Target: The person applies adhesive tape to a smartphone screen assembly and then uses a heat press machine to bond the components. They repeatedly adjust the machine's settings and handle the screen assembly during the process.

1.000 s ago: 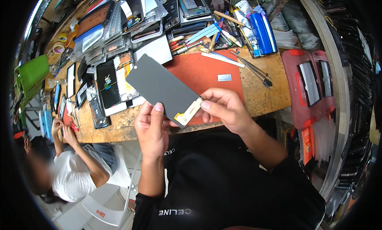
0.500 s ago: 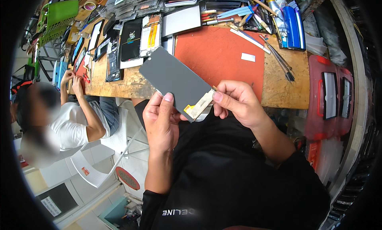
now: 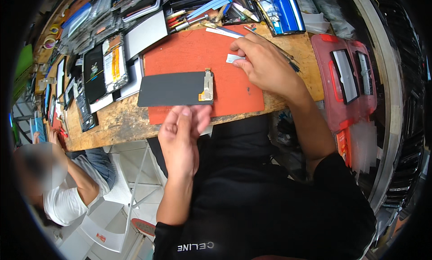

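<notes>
A dark phone screen panel (image 3: 171,88) lies back side up across the orange mat and the bare wood to its left. At its right end runs a silvery flex cable (image 3: 208,87) with a small yellow patch. My left hand (image 3: 180,136) is just off the table's front edge, below the panel. Its fingers are loosely bent and apart, slightly blurred, with nothing seen in them. Farther back, my right hand (image 3: 265,66) pinches the edge of a small white label (image 3: 232,58) on the mat between thumb and fingers.
Phone parts (image 3: 93,75) crowd the left of the wooden table. Pens, tools and a blue container (image 3: 285,12) line the back. A translucent red case (image 3: 326,75) stands at the right. A co-worker in a white shirt (image 3: 69,203) sits at the left.
The screen panel has gone from both hands onto the mat and table. My left hand has let go of it. My right hand has reached forward and taken hold of the white label.
</notes>
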Demonstrator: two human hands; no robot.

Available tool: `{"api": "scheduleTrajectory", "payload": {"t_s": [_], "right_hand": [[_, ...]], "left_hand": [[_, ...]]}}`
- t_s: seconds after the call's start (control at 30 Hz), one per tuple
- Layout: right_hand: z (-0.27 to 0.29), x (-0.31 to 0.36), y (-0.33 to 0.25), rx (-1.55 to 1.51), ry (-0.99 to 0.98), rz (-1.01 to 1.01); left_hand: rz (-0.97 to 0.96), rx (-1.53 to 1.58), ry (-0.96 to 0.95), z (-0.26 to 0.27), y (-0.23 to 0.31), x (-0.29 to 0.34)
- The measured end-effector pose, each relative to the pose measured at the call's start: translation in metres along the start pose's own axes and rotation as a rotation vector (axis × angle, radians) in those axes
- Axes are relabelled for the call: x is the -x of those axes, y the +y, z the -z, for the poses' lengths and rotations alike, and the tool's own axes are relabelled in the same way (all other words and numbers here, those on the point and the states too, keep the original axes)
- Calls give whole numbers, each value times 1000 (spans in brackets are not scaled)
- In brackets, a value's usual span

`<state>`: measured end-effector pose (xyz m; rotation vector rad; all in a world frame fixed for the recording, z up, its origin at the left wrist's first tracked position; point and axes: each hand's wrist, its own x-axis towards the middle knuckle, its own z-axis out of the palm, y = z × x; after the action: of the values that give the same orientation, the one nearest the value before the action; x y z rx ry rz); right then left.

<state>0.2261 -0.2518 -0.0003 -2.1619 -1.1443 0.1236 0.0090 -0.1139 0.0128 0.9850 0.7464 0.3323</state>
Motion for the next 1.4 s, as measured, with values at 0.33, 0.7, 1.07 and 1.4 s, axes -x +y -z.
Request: {"api": "scheduleTrajectory", "payload": {"t_s": [0.33,0.7,1.07,1.4], "right_hand": [[25,13,-28,-693,-102,-251],[0,57,-29,80,115,136],[-29,50,-41,-187,112,75],[-35,49,-41,-117,137,90]], "left_hand": [[-529,-1107,-280,13,48,-20],[-655,-1413,-462,-8,56,-70],[-677,-1374,-436,-7,50,-76],[-705,-1417,-441,-4,48,-77]]}}
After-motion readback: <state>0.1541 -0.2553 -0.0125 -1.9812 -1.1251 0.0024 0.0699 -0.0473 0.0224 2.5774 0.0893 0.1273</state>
